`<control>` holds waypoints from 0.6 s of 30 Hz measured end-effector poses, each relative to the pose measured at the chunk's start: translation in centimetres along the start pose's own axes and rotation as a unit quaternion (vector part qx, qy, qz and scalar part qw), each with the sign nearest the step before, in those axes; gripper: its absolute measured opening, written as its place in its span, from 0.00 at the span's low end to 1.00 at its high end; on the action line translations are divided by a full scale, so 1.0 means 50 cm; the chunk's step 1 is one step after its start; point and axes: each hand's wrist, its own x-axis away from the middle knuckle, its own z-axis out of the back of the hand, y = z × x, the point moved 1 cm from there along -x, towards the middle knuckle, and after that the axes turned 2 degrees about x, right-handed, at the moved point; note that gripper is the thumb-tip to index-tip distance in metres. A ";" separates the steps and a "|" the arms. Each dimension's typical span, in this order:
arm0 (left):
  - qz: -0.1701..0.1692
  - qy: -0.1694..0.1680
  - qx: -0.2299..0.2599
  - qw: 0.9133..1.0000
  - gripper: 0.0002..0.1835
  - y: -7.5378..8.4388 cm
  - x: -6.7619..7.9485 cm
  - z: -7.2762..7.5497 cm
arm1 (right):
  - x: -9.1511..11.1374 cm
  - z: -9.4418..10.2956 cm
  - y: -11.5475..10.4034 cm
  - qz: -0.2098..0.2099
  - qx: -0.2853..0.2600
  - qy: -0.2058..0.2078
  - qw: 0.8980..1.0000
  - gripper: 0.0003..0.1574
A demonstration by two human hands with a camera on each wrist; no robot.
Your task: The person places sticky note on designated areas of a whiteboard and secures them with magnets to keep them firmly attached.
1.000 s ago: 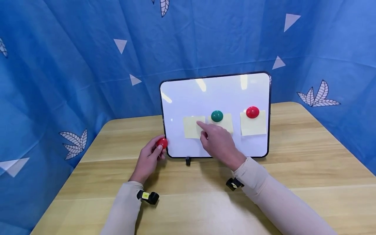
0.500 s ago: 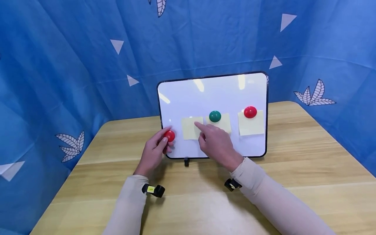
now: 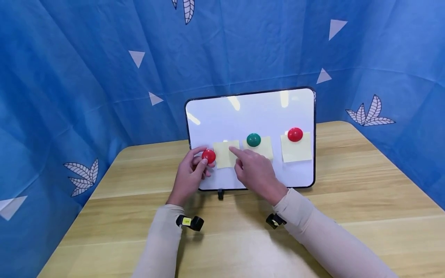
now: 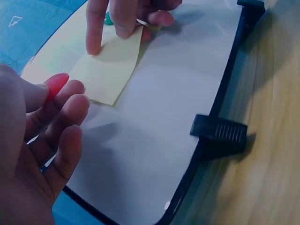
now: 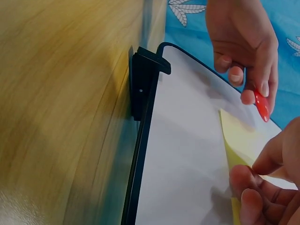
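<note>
My left hand (image 3: pixel 189 173) pinches a round red magnet (image 3: pixel 209 156) between thumb and fingers, at the left edge of a plain yellow sticky note (image 3: pixel 222 156). In the left wrist view that magnet (image 4: pixel 57 86) is seen edge-on, off the whiteboard surface. My right hand (image 3: pixel 257 170) presses the note's upper right part with a straight index finger, its other fingers curled under. The note lies on the whiteboard (image 3: pixel 243 112), its lower edge lifting a little in the left wrist view. A green magnet (image 3: pixel 253 139) sits over the middle note (image 3: pixel 265 148), partly hidden by the right hand.
Another red magnet (image 3: pixel 295 134) holds a third yellow note (image 3: pixel 296 150) at the board's right. A black clip foot (image 3: pixel 220 194) supports the board's lower edge on the wooden table (image 3: pixel 229 239). Behind hangs a blue patterned curtain (image 3: pixel 222 46).
My left hand has carried the red magnet rightward and slightly up, from beside the board's left edge to the edge of the left note. The right hand keeps its finger on that note.
</note>
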 end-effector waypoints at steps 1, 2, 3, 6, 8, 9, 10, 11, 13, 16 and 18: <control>0.005 0.001 0.002 1.000 0.21 0.004 0.000 -0.002 | 0.000 0.000 0.000 0.000 0.001 -0.001 1.000 0.30; 0.008 0.002 0.004 1.000 0.21 0.014 0.001 -0.005 | 0.000 0.000 0.001 0.000 0.002 -0.001 1.000 0.30; 0.009 0.004 0.006 1.000 0.21 0.025 0.003 -0.007 | 0.000 -0.001 0.001 0.000 0.002 -0.001 1.000 0.30; 0.000 0.004 0.006 1.000 0.20 0.055 0.009 -0.013 | 0.000 -0.002 0.002 0.002 0.004 0.000 1.000 0.30; -0.008 0.004 0.004 1.000 0.20 0.069 0.013 -0.017 | -0.001 -0.002 0.003 0.003 0.004 0.001 1.000 0.30; -0.012 0.003 0.004 1.000 0.20 0.071 0.013 -0.019 | -0.001 -0.002 0.003 0.003 0.005 0.001 1.000 0.30; -0.012 0.003 0.005 1.000 0.20 0.069 0.012 -0.021 | -0.001 -0.002 0.004 0.002 0.006 0.001 1.000 0.30; -0.011 0.003 0.006 1.000 0.20 0.069 0.011 -0.023 | -0.002 -0.001 0.005 0.002 0.006 0.002 1.000 0.30; -0.010 0.008 0.007 1.000 0.20 0.067 0.008 -0.027 | -0.002 -0.001 0.007 0.001 0.007 0.003 1.000 0.30; -0.016 0.024 0.003 1.000 0.21 0.066 0.005 -0.034 | -0.002 -0.001 0.008 -0.002 0.005 0.003 1.000 0.30; -0.027 0.036 -0.001 0.999 0.20 0.067 0.003 -0.038 | -0.001 -0.001 0.008 -0.005 0.002 0.000 1.000 0.30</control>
